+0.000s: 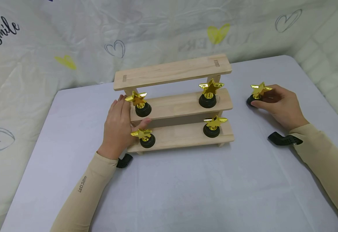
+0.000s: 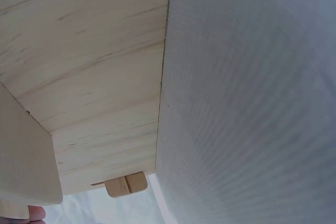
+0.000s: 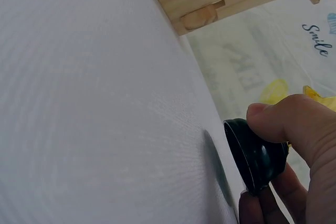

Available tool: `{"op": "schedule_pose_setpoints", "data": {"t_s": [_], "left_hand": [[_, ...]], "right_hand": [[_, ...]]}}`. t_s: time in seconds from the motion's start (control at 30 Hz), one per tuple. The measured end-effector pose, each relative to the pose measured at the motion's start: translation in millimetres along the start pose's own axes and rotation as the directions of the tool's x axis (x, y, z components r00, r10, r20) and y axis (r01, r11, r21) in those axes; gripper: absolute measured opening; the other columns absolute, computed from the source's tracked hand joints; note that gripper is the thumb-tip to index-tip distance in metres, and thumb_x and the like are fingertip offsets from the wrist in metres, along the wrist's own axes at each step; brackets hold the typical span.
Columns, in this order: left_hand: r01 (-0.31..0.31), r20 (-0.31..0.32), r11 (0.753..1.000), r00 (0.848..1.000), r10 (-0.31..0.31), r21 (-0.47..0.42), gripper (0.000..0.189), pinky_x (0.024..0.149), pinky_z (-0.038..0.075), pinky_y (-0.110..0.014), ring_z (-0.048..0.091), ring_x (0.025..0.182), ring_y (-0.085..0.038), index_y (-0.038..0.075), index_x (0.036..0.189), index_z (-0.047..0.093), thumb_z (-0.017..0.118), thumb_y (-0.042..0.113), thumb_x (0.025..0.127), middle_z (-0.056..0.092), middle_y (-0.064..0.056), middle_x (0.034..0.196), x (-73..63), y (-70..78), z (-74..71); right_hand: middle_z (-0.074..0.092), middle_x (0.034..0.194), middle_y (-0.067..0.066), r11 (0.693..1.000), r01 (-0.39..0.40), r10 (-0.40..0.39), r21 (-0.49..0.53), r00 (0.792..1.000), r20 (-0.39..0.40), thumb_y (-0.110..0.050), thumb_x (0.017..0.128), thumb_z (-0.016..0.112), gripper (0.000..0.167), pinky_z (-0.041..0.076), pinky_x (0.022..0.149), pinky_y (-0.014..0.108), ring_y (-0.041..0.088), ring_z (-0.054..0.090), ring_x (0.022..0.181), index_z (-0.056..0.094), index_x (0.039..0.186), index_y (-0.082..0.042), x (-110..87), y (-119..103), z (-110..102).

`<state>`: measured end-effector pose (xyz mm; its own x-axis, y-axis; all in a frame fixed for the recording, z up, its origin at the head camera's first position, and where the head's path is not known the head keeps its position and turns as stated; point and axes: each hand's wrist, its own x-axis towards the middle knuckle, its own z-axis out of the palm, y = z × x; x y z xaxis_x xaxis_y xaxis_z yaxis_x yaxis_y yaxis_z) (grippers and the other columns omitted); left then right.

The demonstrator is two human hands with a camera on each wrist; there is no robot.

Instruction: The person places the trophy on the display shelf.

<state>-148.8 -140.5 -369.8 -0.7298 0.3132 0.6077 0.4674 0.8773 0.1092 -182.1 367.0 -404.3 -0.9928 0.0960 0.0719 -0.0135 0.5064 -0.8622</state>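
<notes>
A light wooden three-tier shelf (image 1: 163, 74) stands mid-table. My left hand (image 1: 117, 125) lies with straight fingers along its left side, the thumb reaching over the lower tier. In the left wrist view, bare wood (image 2: 94, 66) fills much of the frame and fingertips (image 2: 37, 213) peek past an edge. Right of the shelf, my right hand (image 1: 283, 104) pinches a gold star trophy (image 1: 257, 91) by its black base. The right wrist view has that hollow base (image 3: 257, 156) tilted, just above the tabletop, between thumb and fingers.
Two star trophies, left (image 1: 143, 109) and right (image 1: 207, 100), stand on the middle tier. Two more, left (image 1: 147, 140) and right (image 1: 211, 130), stand on the lower tier. A white cloth covers the table (image 1: 186, 187); a printed curtain (image 1: 157, 29) hangs behind it.
</notes>
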Motion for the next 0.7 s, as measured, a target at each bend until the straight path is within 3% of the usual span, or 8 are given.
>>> {"op": "schedule_pose_setpoints", "data": {"t_s": [0.4,0.7], "left_hand": [[0.005,0.007,1.000,1.000,-0.005,0.030,0.099,0.121,0.042,-0.057,0.057,0.138,-0.046,-0.011,0.130,0.057,0.034,0.080,0.098,0.064,-0.031,0.133,-2.5,-1.6,-3.8],[-0.009,-0.004,1.000,1.000,0.009,0.024,0.097,0.119,0.043,-0.058,0.058,0.136,-0.046,-0.010,0.122,0.059,0.035,0.081,0.097,0.066,-0.030,0.127,1.5,5.2,7.2]], "right_hand": [[0.065,0.101,-0.025,0.999,0.045,-0.045,0.014,0.999,-0.005,-0.013,0.084,0.087,0.037,0.047,0.078,0.000,-0.008,0.063,0.091,0.070,0.116,-0.015,9.9,-1.1,8.0],[0.065,0.102,-0.026,0.999,0.025,-0.025,0.021,1.000,-0.001,-0.014,0.085,0.086,0.037,0.046,0.078,0.001,-0.008,0.062,0.092,0.069,0.118,-0.019,11.8,0.8,-4.2]]}}
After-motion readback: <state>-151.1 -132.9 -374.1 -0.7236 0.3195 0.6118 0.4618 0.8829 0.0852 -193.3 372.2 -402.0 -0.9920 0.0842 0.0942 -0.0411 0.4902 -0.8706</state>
